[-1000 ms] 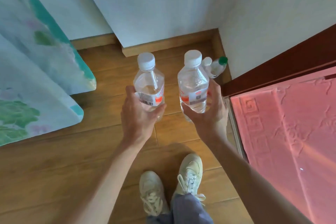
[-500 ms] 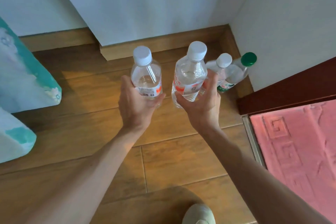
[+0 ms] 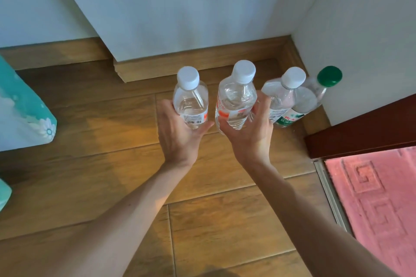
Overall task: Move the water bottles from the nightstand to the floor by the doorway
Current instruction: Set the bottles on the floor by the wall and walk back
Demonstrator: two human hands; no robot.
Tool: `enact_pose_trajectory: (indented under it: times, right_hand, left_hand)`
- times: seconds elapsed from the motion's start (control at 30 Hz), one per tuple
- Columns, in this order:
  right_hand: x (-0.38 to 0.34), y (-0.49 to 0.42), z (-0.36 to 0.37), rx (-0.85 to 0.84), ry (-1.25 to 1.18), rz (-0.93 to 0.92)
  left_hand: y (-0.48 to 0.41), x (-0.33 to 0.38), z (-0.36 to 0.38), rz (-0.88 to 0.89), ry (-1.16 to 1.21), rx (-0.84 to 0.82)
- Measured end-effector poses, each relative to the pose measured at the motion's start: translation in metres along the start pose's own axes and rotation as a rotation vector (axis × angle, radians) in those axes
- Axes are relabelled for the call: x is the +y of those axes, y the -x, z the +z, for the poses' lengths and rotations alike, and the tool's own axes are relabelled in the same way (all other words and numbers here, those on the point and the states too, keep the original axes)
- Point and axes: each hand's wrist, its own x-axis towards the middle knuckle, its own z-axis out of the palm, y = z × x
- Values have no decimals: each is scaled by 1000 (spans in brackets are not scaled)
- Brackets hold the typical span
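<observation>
Four bottles held water: the left hand gripped a white-capped bottle mid-frame, the right hand a second bottle; a third bottle and one green-capped bottle stood on the floor, right of centre.

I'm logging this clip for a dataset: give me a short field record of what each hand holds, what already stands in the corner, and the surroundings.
left hand: grips the barcode-label bottle, white cap
right hand: grips the red-label bottle, white cap, slightly tilted
corner: a third white-capped bottle and a green-capped bottle, side by side near the wall
floor: wooden boards
right side: pink mat, dark red door frame
left side: floral bedding
</observation>
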Motion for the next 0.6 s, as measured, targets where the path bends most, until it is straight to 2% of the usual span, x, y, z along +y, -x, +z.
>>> enact_pose_trajectory:
  times: [0.6]
  right_hand:
    - [14,3,14,42,43,23]
  left_hand:
    - [8,-7,19,9,79,43]
